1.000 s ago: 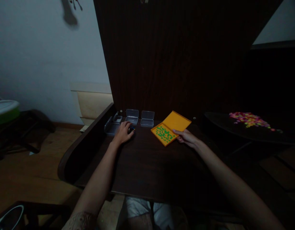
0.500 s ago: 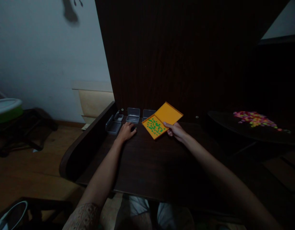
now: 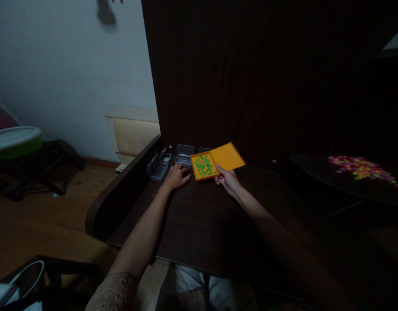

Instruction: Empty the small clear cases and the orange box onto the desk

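My right hand [image 3: 230, 180] grips the near edge of an open yellow case [image 3: 227, 157], the thumb on top near the hinge. Many small green pieces [image 3: 203, 167] lie spread in the case's left half, while the lid half at the right is bare. On the dark table rests my left hand [image 3: 177, 176], palm down with thumb and fingers apart, holding nothing visible. Just beyond its fingers stands an open clear plastic box [image 3: 185, 155]. Another open clear box [image 3: 158, 170] is to its left, and a third, smaller one [image 3: 165, 157] sits behind that.
A further clear box [image 3: 204, 150] is mostly hidden behind the yellow case. A raised side board [image 3: 121, 185] edges the dark table [image 3: 192, 229] at left, and a tall dark panel [image 3: 251, 86] closes its back. Colourful small pieces [image 3: 364, 167] are heaped on a dark surface at right.
The yellow case has turned in my right hand, its left half swinging nearer my left hand. The green pieces have shifted a little. My left hand stays by the clear boxes; the view has moved slightly.
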`<state>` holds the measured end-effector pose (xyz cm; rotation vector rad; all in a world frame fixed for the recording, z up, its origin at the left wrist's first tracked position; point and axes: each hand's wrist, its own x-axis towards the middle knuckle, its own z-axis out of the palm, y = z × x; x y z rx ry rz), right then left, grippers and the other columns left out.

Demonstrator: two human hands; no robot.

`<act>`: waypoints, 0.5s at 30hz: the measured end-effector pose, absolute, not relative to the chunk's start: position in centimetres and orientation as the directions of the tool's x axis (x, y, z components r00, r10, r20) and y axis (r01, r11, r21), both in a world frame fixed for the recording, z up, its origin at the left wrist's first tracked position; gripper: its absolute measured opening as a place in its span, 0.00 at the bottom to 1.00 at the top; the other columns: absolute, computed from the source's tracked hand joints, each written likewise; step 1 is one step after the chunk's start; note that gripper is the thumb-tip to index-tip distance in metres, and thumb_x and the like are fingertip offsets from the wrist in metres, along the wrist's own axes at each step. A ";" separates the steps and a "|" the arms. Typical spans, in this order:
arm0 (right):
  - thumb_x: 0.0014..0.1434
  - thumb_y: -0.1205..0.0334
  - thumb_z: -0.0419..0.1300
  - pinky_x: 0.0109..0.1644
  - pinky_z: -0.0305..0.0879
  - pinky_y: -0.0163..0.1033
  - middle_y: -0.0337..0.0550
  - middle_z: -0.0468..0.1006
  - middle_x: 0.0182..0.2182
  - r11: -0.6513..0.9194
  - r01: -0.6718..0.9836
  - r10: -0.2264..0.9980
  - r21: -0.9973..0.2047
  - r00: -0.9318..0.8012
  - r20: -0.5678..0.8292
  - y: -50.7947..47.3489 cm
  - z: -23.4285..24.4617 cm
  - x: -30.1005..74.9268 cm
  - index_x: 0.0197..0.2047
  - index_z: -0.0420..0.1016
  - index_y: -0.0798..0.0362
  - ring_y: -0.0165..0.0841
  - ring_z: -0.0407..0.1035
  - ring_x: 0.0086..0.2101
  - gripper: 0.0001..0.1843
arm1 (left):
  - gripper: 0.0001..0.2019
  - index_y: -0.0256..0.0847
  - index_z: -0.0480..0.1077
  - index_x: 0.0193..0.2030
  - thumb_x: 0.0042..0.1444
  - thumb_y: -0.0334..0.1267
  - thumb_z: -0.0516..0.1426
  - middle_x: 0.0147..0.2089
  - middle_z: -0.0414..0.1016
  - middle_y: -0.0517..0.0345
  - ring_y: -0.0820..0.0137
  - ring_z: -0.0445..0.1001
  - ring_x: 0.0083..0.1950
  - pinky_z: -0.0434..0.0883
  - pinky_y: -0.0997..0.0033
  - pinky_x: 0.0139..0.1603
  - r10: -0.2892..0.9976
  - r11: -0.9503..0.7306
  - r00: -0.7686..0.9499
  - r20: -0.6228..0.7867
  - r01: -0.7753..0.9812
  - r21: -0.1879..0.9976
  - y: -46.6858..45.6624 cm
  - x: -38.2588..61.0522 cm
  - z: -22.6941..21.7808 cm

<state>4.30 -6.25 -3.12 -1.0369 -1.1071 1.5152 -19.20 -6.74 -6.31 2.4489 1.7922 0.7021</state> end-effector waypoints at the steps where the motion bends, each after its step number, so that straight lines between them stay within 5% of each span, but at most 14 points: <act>1: 0.53 0.52 0.67 0.15 0.57 0.29 0.34 0.70 0.22 -0.140 -0.242 0.978 -0.960 -0.182 -0.097 -6.4 -3.1 4.1 0.36 0.66 0.52 0.23 0.61 0.16 0.17 | 0.13 0.43 0.75 0.46 0.58 0.44 0.55 0.50 0.71 0.48 0.54 0.68 0.55 0.66 0.51 0.56 0.914 -0.331 0.232 0.334 0.901 0.279 -6.8 -19.2 -6.3; 5: 0.48 0.55 0.70 0.14 0.55 0.30 0.34 0.72 0.22 -0.175 -0.362 0.975 -0.915 -0.191 -0.111 -6.9 -3.0 2.7 0.34 0.69 0.53 0.23 0.60 0.16 0.17 | 0.17 0.40 0.71 0.50 0.57 0.45 0.56 0.53 0.71 0.45 0.51 0.66 0.56 0.65 0.47 0.56 0.914 -0.327 0.219 0.341 0.896 0.301 -7.0 -19.2 -6.1; 11: 0.46 0.54 0.71 0.15 0.56 0.30 0.34 0.72 0.22 -0.119 -0.374 0.990 -0.920 -0.121 -0.078 -6.3 -2.9 0.7 0.35 0.70 0.53 0.23 0.60 0.16 0.18 | 0.38 0.39 0.61 0.60 0.42 0.46 0.66 0.56 0.69 0.43 0.48 0.65 0.56 0.64 0.48 0.57 0.877 -0.336 0.143 0.458 0.865 0.373 -7.0 -19.4 -6.3; 15: 0.46 0.52 0.70 0.15 0.57 0.30 0.34 0.72 0.22 -0.048 -0.340 0.997 -0.939 -0.076 -0.023 -5.6 -2.9 -0.2 0.34 0.69 0.53 0.23 0.60 0.17 0.19 | 0.39 0.40 0.60 0.60 0.41 0.47 0.67 0.55 0.69 0.44 0.50 0.66 0.56 0.65 0.50 0.56 0.851 -0.310 0.065 0.521 0.862 0.400 -7.0 -19.5 -6.4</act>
